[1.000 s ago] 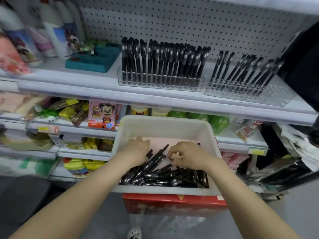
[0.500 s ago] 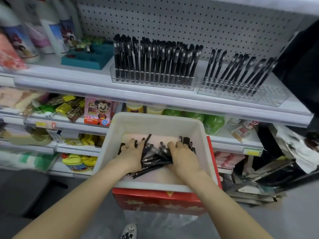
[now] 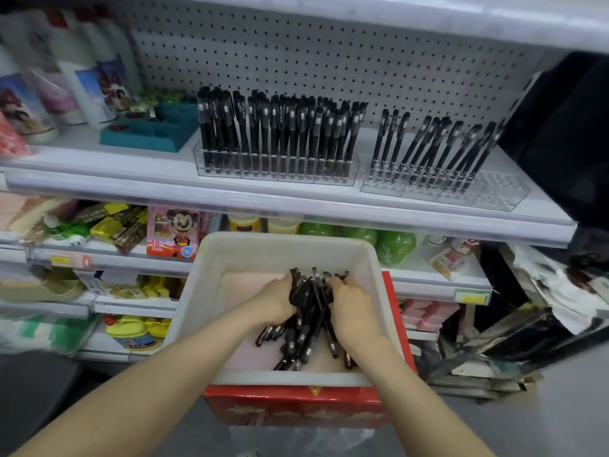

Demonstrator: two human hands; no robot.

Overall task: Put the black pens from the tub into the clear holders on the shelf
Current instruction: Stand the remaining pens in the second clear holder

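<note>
**A:** Where are the black pens (image 3: 308, 311) right now?

**B:** In the tub (image 3: 286, 247), bunched into one sheaf between the left hand (image 3: 273, 303) and the right hand (image 3: 355, 313), ends towards the tub's far wall. The fingers (image 3: 284, 286) of both hands curl in against the sheaf from either side, holding it.

**A:** Why both hands?

**B:** I'd judge it squares the loose pens parallel, so they lift as a bundle. The tub sits on a red box (image 3: 296, 407) below the front edge of the shelf (image 3: 164, 189), which keeps the reach short.

**A:** Counts?

**B:** One tub, two hands, two runs of clear holders. The left holder (image 3: 276, 176) is packed upright. The right holder (image 3: 494, 194) is part filled with leaning pens, and its section nearest the shelf's right end is bare. The sheaf overlaps too much to count.
</note>
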